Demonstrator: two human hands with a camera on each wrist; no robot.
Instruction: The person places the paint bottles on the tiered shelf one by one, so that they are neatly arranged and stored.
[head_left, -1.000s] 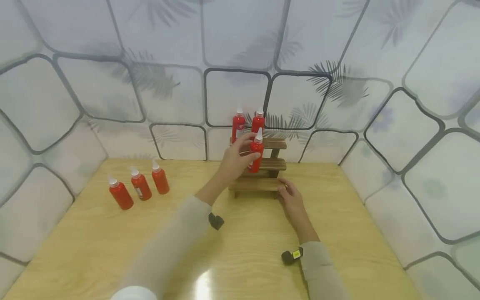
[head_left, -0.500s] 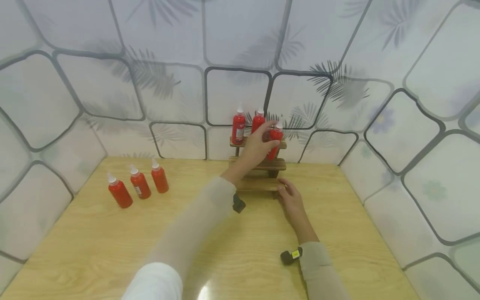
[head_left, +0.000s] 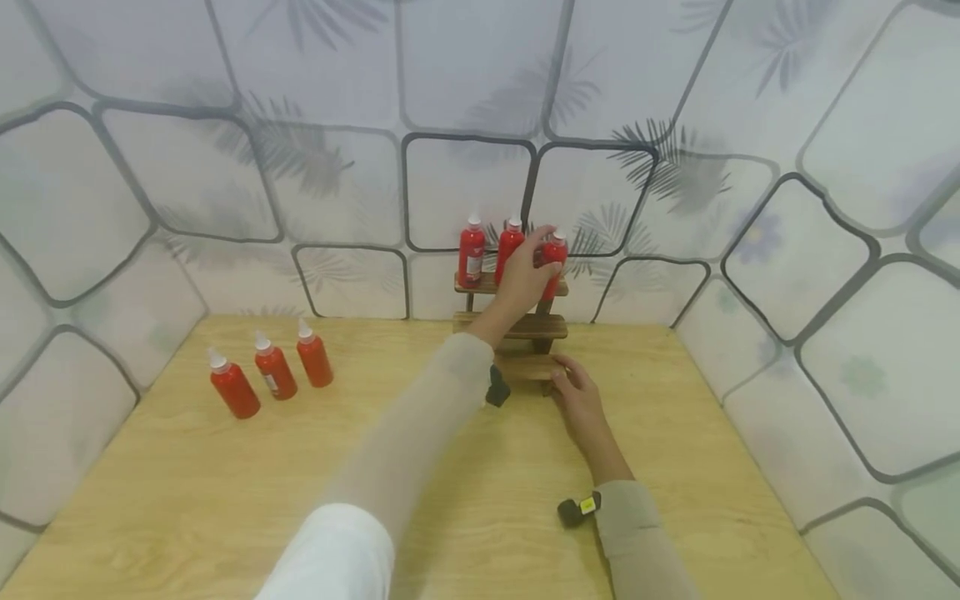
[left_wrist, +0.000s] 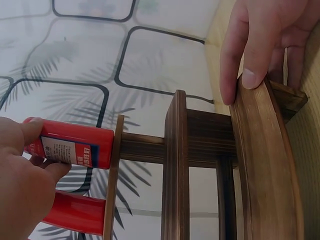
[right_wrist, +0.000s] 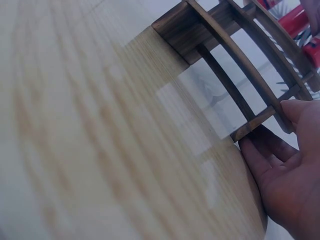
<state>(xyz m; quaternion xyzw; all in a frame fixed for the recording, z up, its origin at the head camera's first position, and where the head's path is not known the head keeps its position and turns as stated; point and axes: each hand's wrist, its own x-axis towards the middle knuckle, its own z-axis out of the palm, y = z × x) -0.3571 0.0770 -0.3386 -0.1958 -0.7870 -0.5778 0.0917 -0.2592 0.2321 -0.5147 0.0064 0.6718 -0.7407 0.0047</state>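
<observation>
A three-tier wooden display stand stands against the back wall. At the right end of its top step, my left hand grips a red squeeze bottle with a white nozzle cap. In the left wrist view the bottle's base is right at the top board, its printed label showing between the fingers. Two matching bottles, left and middle, stand upright on the same step; my left hand partly hides the middle one. My right hand holds the right end of the bottom step, thumb and fingers around the board.
Three more red bottles, the nearest, another and the farthest, stand in a slanted row on the left of the wooden table. Patterned wall covering encloses the table at the back and both sides.
My left hand has carried the bottle rightward, from in front of the middle bottle to the top step's right end. My right hand has stayed on the bottom step.
</observation>
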